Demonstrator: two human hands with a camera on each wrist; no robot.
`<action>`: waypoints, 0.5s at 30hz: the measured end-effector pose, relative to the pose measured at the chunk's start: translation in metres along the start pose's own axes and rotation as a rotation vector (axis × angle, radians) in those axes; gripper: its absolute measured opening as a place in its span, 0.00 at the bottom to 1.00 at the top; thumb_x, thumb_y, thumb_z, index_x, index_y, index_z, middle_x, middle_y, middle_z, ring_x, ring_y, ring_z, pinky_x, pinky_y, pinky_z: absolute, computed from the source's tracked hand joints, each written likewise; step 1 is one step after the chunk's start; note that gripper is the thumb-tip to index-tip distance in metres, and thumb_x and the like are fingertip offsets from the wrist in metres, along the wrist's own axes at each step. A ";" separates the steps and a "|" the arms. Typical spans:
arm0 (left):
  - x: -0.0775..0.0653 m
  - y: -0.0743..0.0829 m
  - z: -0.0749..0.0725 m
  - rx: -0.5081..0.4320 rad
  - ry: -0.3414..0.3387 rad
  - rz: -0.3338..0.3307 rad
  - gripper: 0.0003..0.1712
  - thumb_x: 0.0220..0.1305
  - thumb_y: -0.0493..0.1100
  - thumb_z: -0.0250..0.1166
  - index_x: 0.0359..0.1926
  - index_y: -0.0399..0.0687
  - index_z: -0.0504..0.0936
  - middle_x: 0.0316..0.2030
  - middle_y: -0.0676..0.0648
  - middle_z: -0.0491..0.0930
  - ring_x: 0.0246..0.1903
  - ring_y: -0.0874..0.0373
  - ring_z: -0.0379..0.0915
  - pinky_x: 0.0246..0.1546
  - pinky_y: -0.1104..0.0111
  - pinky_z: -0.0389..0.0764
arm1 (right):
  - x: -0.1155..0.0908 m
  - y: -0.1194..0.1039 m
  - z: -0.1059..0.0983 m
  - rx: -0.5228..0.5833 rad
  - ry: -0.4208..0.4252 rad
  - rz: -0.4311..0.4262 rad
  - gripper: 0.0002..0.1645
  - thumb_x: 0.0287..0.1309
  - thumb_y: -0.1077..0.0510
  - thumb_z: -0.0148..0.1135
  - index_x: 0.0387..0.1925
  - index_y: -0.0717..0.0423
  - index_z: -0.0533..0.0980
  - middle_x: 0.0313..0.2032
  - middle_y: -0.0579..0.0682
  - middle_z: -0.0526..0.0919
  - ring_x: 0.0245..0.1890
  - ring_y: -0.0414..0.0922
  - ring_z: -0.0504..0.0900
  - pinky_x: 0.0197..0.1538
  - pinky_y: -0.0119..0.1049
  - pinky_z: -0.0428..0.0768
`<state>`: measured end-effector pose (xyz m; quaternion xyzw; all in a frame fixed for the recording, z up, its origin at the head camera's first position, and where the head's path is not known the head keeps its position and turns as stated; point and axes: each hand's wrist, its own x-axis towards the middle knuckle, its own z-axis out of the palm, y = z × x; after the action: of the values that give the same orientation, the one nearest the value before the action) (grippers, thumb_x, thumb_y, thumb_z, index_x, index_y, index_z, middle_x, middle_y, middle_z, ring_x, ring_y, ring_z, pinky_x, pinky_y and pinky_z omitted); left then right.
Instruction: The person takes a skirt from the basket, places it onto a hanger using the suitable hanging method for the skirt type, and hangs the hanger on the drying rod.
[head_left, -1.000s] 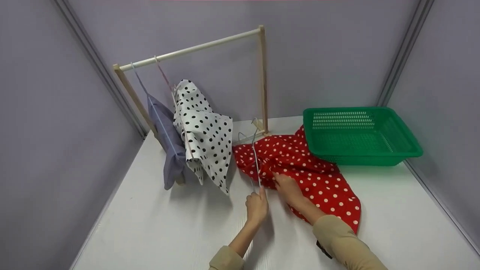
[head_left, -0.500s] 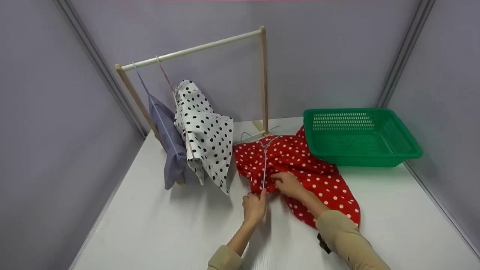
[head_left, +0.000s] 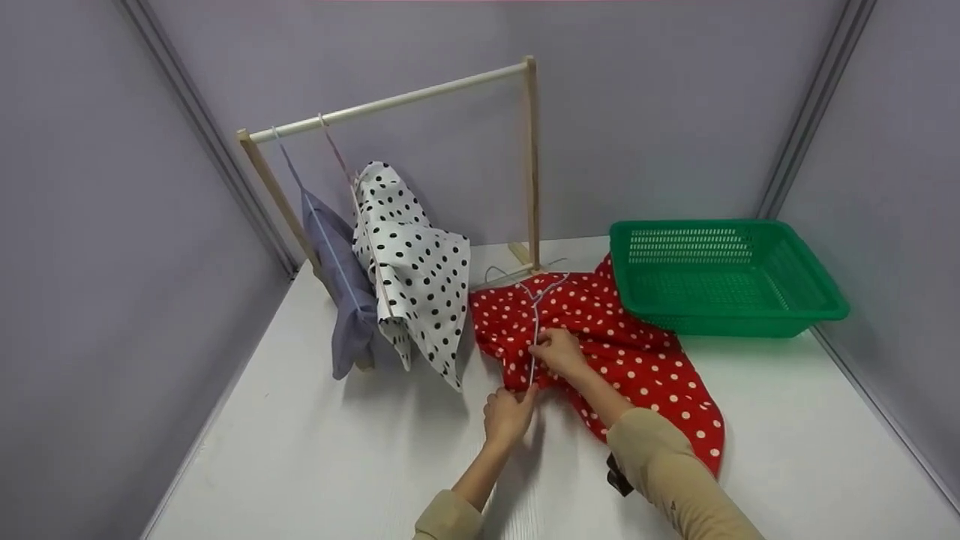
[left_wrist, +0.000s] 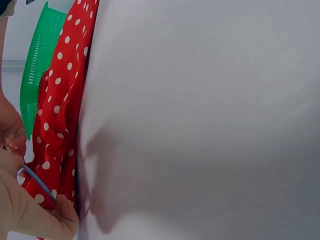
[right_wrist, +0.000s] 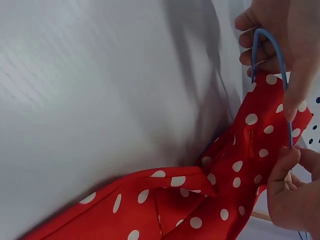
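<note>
A pale blue clothes hanger (head_left: pixel 536 319) lies over a red garment with white dots (head_left: pixel 637 367). My left hand (head_left: pixel 508 416) grips the hanger's near end, where the wire bends back in a loop (right_wrist: pixel 265 33). Part of the red cloth sits between the loop's two wires in the right wrist view. Thumb and fingers of my right hand (head_left: pixel 560 352) pinch the upper wire a little farther along. The hanger's hook reaches toward the foot of the wooden rack.
A wooden rack (head_left: pixel 534 165) stands at the back left. From its bar hang a grey-purple garment (head_left: pixel 330 255) and a white one with black dots (head_left: pixel 424 262). At the right, a green basket (head_left: pixel 727 319) overlaps the red cloth.
The hanger has tipped to the right, its hook end dropping onto the red cloth. My right hand has moved left from the cloth to the hanger's wire. The left hand keeps its grip.
</note>
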<state>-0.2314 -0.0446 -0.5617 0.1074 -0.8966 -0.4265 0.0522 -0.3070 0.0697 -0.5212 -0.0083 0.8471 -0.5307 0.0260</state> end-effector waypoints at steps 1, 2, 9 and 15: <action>0.001 -0.001 -0.001 0.006 -0.001 -0.002 0.32 0.58 0.59 0.60 0.38 0.29 0.76 0.33 0.36 0.73 0.36 0.41 0.71 0.36 0.50 0.71 | 0.000 -0.002 0.002 -0.019 0.001 -0.002 0.12 0.58 0.63 0.59 0.42 0.67 0.75 0.24 0.53 0.78 0.17 0.43 0.74 0.18 0.32 0.72; 0.002 -0.001 -0.002 0.010 0.000 -0.002 0.32 0.58 0.60 0.59 0.38 0.29 0.76 0.33 0.37 0.74 0.36 0.41 0.71 0.37 0.50 0.71 | 0.000 -0.003 0.003 -0.054 0.007 -0.023 0.10 0.58 0.64 0.58 0.40 0.67 0.75 0.23 0.53 0.78 0.16 0.43 0.74 0.18 0.32 0.72; 0.018 0.003 -0.013 -0.085 0.044 0.027 0.25 0.61 0.54 0.57 0.37 0.32 0.77 0.33 0.38 0.77 0.36 0.42 0.74 0.36 0.51 0.72 | -0.004 -0.007 0.009 -0.476 0.081 -0.266 0.02 0.54 0.70 0.53 0.30 0.65 0.72 0.21 0.54 0.74 0.18 0.47 0.73 0.22 0.38 0.71; 0.034 0.011 -0.018 -0.228 0.051 -0.007 0.19 0.63 0.49 0.57 0.40 0.34 0.76 0.34 0.40 0.80 0.36 0.48 0.77 0.37 0.57 0.75 | -0.007 -0.004 0.009 -0.584 0.080 -0.281 0.04 0.54 0.68 0.54 0.33 0.64 0.71 0.24 0.55 0.74 0.24 0.52 0.77 0.28 0.43 0.76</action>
<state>-0.2627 -0.0598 -0.5420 0.1147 -0.8402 -0.5231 0.0853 -0.2994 0.0601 -0.5219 -0.1116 0.9545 -0.2634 -0.0843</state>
